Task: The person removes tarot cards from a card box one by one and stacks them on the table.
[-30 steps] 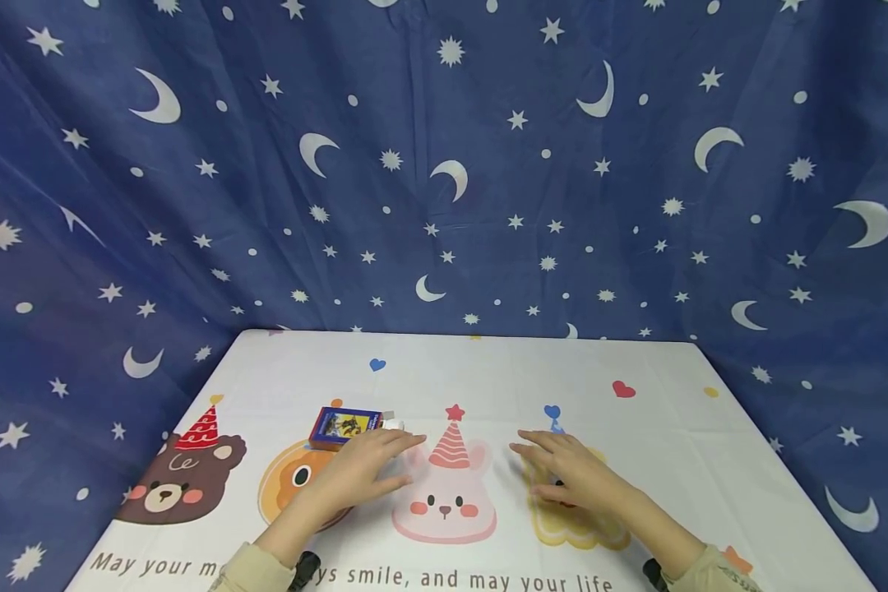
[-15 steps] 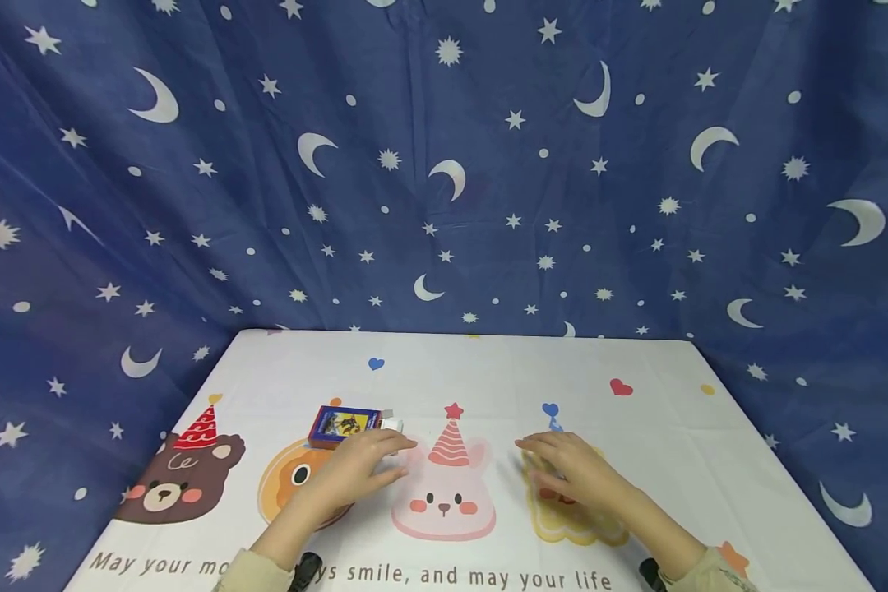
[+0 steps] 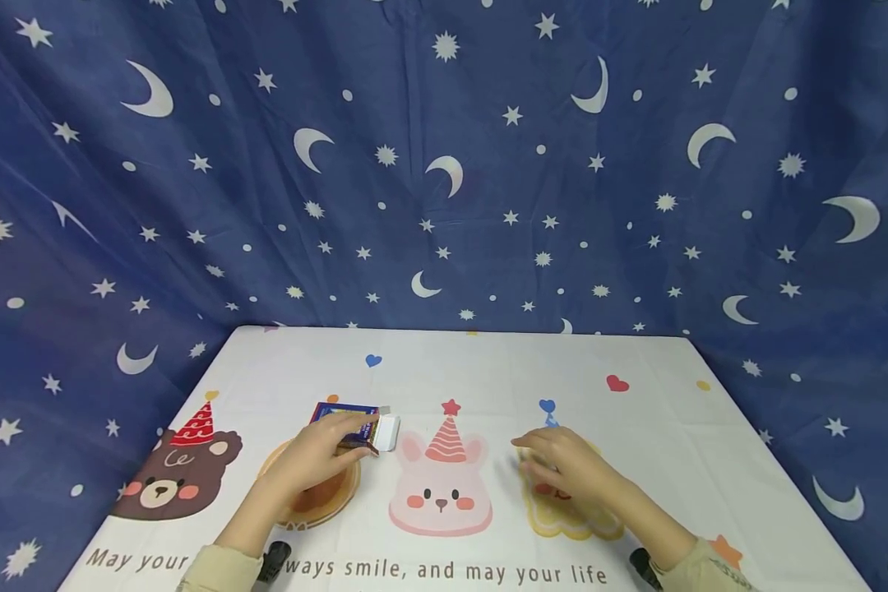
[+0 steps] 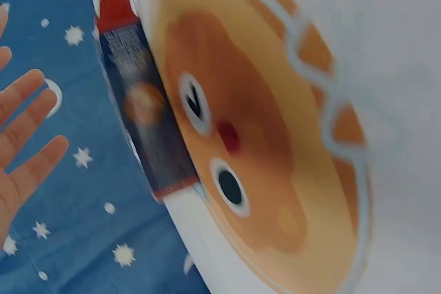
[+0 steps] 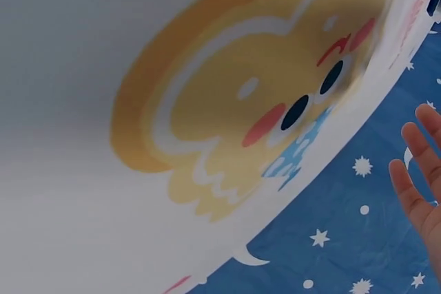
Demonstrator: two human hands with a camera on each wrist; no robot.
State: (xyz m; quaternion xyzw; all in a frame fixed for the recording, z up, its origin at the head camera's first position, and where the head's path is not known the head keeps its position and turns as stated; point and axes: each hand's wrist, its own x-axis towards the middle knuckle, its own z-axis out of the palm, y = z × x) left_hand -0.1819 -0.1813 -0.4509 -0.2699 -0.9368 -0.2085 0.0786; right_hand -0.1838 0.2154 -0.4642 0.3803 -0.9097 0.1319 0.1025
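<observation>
A small blue and red cardboard box [image 3: 361,436] lies on the white printed tablecloth, its white end flap [image 3: 387,433] folded out to the right. My left hand [image 3: 314,452] is over the box and hides part of its top in the head view; the fingers are spread. In the left wrist view the box [image 4: 145,101] stands apart from the spread fingers of the left hand [image 4: 24,129], and nothing is in that hand. My right hand [image 3: 573,464] hovers with relaxed fingers over the yellow printed figure, holding nothing.
The white tablecloth [image 3: 481,378] bears a printed bear [image 3: 166,485], a pink rabbit [image 3: 441,493] and a line of lettering. A dark blue curtain [image 3: 481,255] with moons and stars hangs behind the table's far edge and along its sides.
My left hand has moved left, from beside the flap to over the box, leaving the flap and the rabbit's ear in view. The right hand has barely moved.
</observation>
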